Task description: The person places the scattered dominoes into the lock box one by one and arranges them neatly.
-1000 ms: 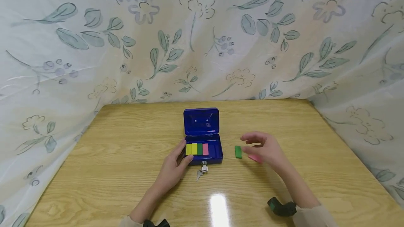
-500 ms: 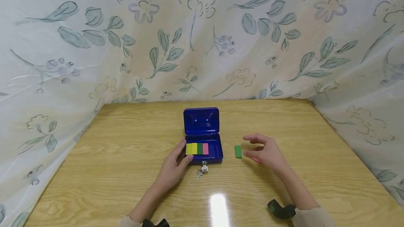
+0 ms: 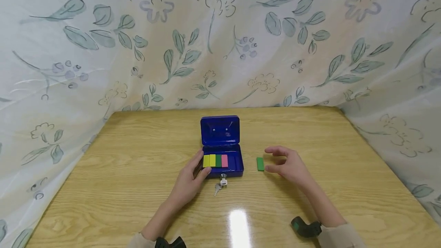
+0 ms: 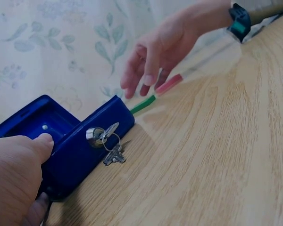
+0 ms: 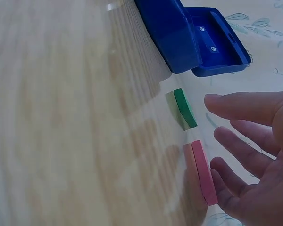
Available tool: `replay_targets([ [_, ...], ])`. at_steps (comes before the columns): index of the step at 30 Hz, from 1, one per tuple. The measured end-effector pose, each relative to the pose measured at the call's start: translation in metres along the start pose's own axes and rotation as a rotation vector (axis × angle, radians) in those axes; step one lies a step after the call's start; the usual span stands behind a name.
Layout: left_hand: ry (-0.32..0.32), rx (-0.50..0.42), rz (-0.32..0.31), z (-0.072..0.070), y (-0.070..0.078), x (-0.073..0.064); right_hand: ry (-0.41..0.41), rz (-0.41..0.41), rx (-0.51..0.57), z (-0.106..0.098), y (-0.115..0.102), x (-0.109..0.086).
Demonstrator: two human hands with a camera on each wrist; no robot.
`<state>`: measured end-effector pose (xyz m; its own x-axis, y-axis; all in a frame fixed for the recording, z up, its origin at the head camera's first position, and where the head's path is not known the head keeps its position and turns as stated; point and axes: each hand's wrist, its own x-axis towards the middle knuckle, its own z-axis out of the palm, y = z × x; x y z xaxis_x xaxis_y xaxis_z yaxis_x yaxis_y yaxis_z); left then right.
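A blue cash box (image 3: 235, 172) stands with its lid (image 3: 220, 130) raised. Inside lies a row of small blocks: two yellow blocks (image 3: 209, 160), a dark green block (image 3: 218, 160) and a pink block (image 3: 224, 160). My left hand (image 3: 187, 177) grips the box's left end, thumb over the front rim. To the right of the box, a green block (image 3: 260, 164) lies flat on the table. My right hand (image 3: 289, 165) hovers beside it with fingers spread and nothing between them. Under that hand rests another pink block (image 5: 205, 174), hidden in the head view.
Keys (image 3: 218, 189) hang from the lock (image 3: 223, 181) on the box's front. The wooden table (image 3: 138, 141) reaches back to a flowered curtain (image 3: 220, 49). A dark wrist device (image 3: 306, 228) sits on the right forearm.
My right hand has shifted slightly to the right and lower, and now covers the loose pink block in the head view. The left hand and the box stay in place.
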<state>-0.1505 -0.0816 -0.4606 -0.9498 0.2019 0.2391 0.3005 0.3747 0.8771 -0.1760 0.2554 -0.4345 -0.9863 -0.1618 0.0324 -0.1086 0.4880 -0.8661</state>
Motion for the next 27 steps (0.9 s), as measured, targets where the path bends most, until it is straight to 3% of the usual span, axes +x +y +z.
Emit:
replay_targets([
  [11,-0.010,-0.019,0.016,-0.0022,-0.0018,0.0033,-0.015,0.018,0.009,0.0005,0.0004,0.0040],
  [20,-0.010,-0.041,0.004,-0.0018,-0.0033,0.0004,-0.035,0.094,0.008,0.0039,-0.0027,0.0062],
  [27,-0.011,-0.032,0.003,-0.0017,-0.0027,0.0034,-0.055,0.071,0.018,0.0059,-0.0041,0.0100],
])
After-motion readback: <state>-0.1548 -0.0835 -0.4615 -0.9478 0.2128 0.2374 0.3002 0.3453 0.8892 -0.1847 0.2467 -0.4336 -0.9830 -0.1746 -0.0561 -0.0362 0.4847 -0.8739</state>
